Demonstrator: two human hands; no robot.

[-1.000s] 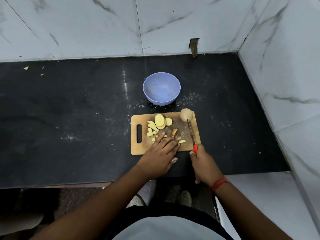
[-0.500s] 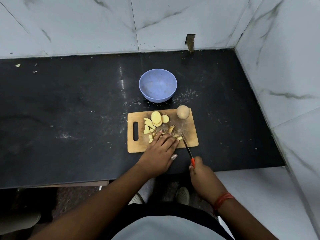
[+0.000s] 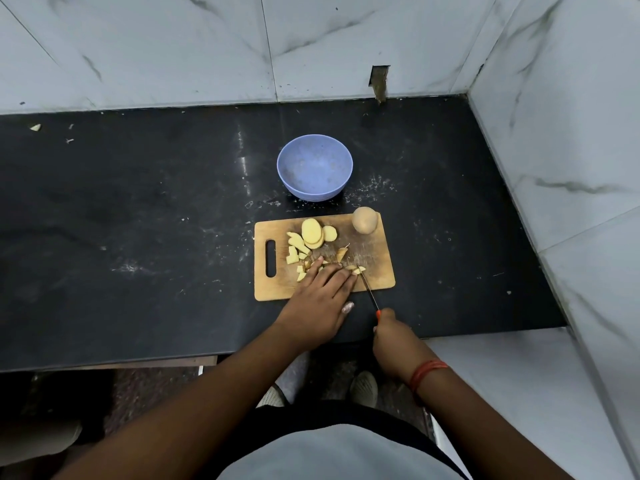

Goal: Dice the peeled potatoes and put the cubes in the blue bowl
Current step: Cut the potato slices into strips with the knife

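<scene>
A black counter [image 3: 138, 237] meets marble walls [image 3: 173, 46]; left hand [image 3: 317, 303], fingers straight and together, presses potato pieces [image 3: 301, 251]; right hand [image 3: 393, 336] grips the knife [image 3: 367, 289].

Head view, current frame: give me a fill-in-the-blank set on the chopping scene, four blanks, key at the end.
1. The blue bowl holds ____ potato pieces.
2. The right hand grips the knife by its ____ handle.
3. The left hand lies with its fingers on cut pieces on the ____ cutting board.
4. The one uncut potato sits at the board's far ____ corner.

Missing words: no; orange; wooden; right
</scene>
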